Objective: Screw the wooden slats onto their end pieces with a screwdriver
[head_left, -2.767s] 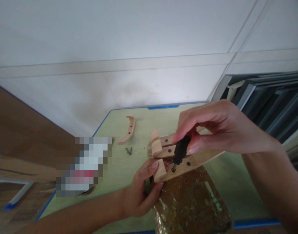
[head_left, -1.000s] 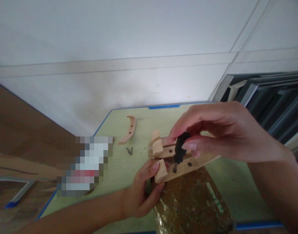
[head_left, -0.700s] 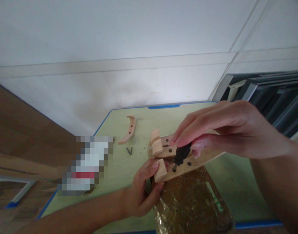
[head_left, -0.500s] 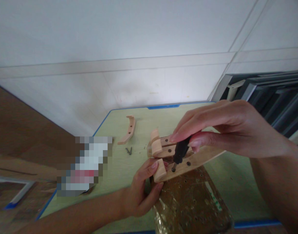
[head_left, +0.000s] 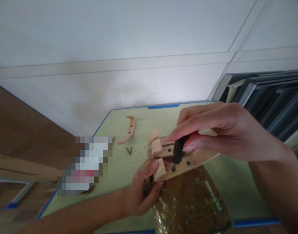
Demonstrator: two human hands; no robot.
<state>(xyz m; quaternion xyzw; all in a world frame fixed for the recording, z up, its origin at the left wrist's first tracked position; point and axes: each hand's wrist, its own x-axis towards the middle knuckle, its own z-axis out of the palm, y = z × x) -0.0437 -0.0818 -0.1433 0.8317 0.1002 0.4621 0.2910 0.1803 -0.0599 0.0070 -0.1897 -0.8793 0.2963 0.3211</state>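
Observation:
My right hand [head_left: 209,133] pinches the black handle of a screwdriver [head_left: 179,150]. The screwdriver's tip sits at a dark screw hole [head_left: 173,169] in the nearest wooden piece [head_left: 180,170]. With fingers and thumb around its curved end, my left hand [head_left: 144,185] grips that same wooden piece. Two similar wooden hooks [head_left: 157,146] lie side by side just behind it, with dark screws in them. All rest on a brown, tape-wrapped block [head_left: 192,201] dotted with small holes.
On the green table [head_left: 117,169] lie a loose curved wooden hook [head_left: 130,130] and a few screws [head_left: 129,150]. A blurred-out object [head_left: 88,165] stands at the left edge. Dark panels [head_left: 273,94] lean by the wall at right.
My right hand has turned slightly around the screwdriver handle and shifted a little, with the handle tilting more upright. My left hand and the wooden piece stay nearly still.

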